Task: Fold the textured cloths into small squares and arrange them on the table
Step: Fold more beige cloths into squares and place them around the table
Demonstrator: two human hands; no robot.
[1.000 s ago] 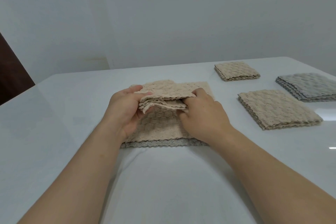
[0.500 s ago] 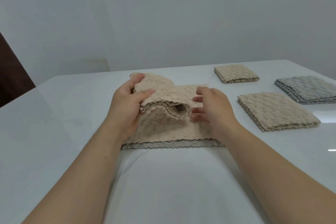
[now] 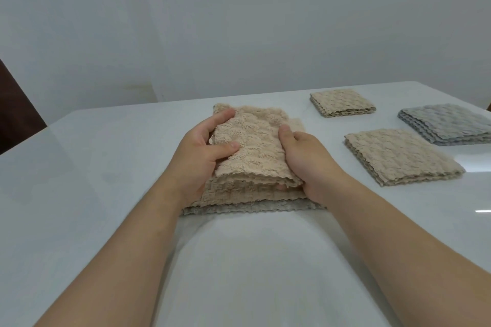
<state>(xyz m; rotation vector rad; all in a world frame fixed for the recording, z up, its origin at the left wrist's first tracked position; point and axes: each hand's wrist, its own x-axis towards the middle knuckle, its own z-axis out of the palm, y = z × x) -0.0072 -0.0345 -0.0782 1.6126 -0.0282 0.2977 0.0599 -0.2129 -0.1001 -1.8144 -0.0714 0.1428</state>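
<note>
A beige textured cloth, folded into several layers, is held just above a stack of flat cloths in the middle of the white table. My left hand grips its left edge, thumb on top and fingers curled over the far corner. My right hand grips its right edge, thumb on top, fingers hidden beneath. The stack under it shows a beige layer over a grey one.
Three folded squares lie to the right: a small beige one at the back, a larger beige one nearer me, and a grey one by the right edge. A dark brown object stands beyond the table's left side.
My right hand, which was open beside the cloth, has taken hold of its right edge. The raised half has come down toward me and now lies flat between both hands.
</note>
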